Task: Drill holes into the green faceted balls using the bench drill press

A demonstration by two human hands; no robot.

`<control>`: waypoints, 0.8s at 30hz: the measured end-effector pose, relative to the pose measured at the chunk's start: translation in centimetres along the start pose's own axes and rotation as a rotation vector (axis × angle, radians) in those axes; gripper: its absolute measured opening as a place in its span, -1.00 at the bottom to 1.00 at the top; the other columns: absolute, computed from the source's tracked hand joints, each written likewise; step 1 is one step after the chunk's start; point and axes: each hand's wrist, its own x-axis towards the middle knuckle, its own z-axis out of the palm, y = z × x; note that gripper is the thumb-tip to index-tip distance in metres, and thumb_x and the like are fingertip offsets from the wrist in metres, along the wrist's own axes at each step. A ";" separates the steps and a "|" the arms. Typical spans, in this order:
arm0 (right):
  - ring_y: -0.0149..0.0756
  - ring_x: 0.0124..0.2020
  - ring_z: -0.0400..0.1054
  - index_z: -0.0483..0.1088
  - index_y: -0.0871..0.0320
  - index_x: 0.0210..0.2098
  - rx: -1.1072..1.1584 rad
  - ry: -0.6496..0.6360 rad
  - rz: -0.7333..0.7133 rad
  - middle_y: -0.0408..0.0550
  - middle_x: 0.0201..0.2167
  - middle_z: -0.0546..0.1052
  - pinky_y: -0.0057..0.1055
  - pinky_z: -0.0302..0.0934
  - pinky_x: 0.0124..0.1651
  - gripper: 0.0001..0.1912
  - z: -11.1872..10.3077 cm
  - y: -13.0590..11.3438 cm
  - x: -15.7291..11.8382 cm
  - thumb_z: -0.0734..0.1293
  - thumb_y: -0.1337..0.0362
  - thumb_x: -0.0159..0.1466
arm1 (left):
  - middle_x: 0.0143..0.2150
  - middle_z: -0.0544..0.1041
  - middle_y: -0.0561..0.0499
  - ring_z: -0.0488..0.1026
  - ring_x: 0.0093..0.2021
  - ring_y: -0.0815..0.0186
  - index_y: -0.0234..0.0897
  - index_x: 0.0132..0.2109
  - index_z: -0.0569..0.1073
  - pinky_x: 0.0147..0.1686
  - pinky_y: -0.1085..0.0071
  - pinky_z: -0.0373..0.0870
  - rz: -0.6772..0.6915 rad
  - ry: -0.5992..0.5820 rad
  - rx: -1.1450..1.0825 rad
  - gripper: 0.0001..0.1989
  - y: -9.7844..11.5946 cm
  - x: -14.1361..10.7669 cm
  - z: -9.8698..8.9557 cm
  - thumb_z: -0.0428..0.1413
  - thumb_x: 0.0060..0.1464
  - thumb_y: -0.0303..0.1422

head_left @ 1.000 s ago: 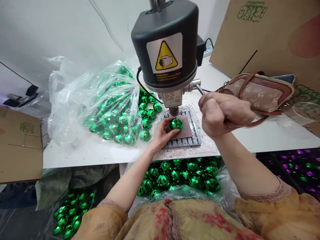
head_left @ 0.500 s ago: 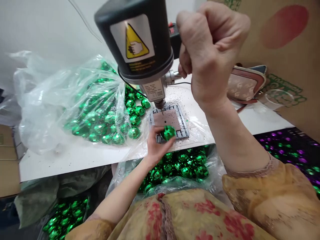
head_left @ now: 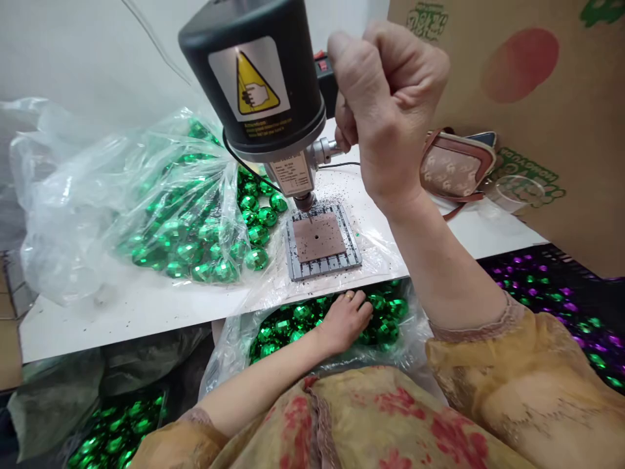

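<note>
My left hand [head_left: 344, 320] lies palm down on shiny green faceted balls [head_left: 303, 312] in a plastic bag at my lap, its fingers curled over them; what its fingertips hold, if anything, is hidden. My right hand [head_left: 388, 107] is raised beside the black drill press [head_left: 254, 78], its fingers wrapped round the press's lever. Below the chuck, a brown square pad [head_left: 319, 238] with a small hole sits on the slotted metal base [head_left: 325, 265]. Dark shavings are scattered over the base.
A clear plastic bag [head_left: 73, 215] spills green balls on the white table [head_left: 122, 319] at left. Behind on the right are a small purse [head_left: 452, 163], a clear cup [head_left: 516, 194] and a cardboard box [head_left: 576, 143]. Purple and green balls [head_left: 551, 293] lie at lower right.
My left hand has moved down from the drill base, where it held a green ball, onto the balls at my lap. My right hand stays on the lever. The view has shifted slightly.
</note>
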 end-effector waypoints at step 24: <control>-0.61 -0.70 -0.08 0.04 0.15 -0.72 0.018 0.047 0.031 -0.29 -0.78 0.05 -0.43 -0.18 -0.63 -0.36 -0.1 -0.2 -0.6 0.47 -0.03 0.15 | -0.17 0.48 -0.03 0.49 -0.22 0.23 -0.13 0.05 0.43 -0.19 0.29 0.47 -0.623 0.695 -0.669 -0.72 -18.1 2.4 -13.6 0.12 0.25 -0.16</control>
